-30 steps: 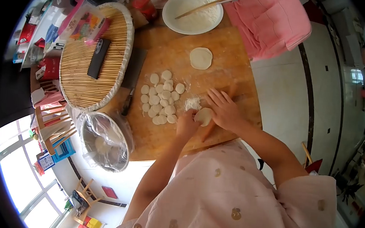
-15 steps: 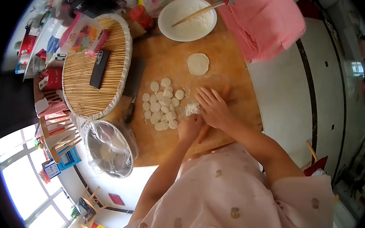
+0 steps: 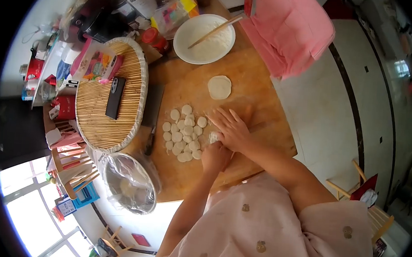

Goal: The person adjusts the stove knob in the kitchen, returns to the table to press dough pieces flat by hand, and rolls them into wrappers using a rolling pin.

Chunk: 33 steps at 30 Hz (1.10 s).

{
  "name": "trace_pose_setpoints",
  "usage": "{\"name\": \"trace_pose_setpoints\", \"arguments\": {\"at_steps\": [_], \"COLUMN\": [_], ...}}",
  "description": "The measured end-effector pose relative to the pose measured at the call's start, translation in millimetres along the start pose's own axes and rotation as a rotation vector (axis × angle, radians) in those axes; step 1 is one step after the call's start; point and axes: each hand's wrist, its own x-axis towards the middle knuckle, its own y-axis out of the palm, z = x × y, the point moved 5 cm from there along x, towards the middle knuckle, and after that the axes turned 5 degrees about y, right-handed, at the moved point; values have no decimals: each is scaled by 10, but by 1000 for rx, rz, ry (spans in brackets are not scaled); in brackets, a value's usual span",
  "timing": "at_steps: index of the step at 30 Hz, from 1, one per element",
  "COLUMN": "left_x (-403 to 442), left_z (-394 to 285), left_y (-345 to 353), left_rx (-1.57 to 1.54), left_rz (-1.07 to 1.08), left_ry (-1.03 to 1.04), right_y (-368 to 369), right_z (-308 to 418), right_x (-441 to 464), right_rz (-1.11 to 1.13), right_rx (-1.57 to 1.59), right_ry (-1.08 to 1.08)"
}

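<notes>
My right hand (image 3: 230, 128) lies flat with its fingers stretched out, over a wooden rolling pin (image 3: 248, 114) that is mostly hidden under it. My left hand (image 3: 217, 156) is closed just below, against a small patch of white flour (image 3: 213, 137); whatever its fingers hold is hidden. Left of both hands, several small flattened dough pieces (image 3: 187, 130) lie in a cluster on the wooden board (image 3: 261, 96). One rolled-out dough wrapper (image 3: 219, 87) lies flat beyond my right hand.
A white bowl (image 3: 179, 44) of flour with chopsticks (image 3: 215, 32) stands at the back. To the left are a knife (image 3: 153, 110), a round reed tray (image 3: 96, 128) bearing a phone (image 3: 115, 98), and a plastic-covered basin (image 3: 130, 183). A pink-covered chair (image 3: 289, 34) stands back right.
The camera view has shifted, so the table things appear lower. My right hand has slid leftward, its fingertips closer to the dough pieces, and less of the rolling pin shows. My left hand stays closed.
</notes>
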Motion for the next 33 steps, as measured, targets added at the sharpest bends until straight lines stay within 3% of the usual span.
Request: {"name": "trace_pose_setpoints", "arguments": {"at_steps": [2,9,10,12,14,17,20,23,26,29,33], "left_x": [47,229,454,683,942,890,865,870,729,456,200], "left_z": [43,249,178,-259,-210,-94,-33,-65,-196,58,170], "left_y": [5,1,-97,-470,-700,-819,-753,-797,-770,-319,-53], "left_rx": [52,-676,-726,-1026,-724,325,520,460,105,-340,-356], "left_rz": [29,68,51,-188,-316,-306,-195,-198,-62,5,-15], "left_ry": [16,-32,17,-50,146,283,224,407,182,203,83], "right_y": [-15,-438,-450,-472,-417,-346,-202,-23,66,132,51], "right_z": [28,-602,-584,-560,-518,-532,-557,-531,-416,-331,-387], "right_x": [-35,-1315,-1306,-1224,-1111,-970,-834,-679,-422,-312,-390], "right_rz": [-35,185,167,129,78,32,12,28,-26,-82,-41], "right_rx": [49,-77,-74,-64,-13,37,92,148,141,132,89], "right_ry": [24,53,37,11,12,-22,-65,-74,-94,-101,-13]}}
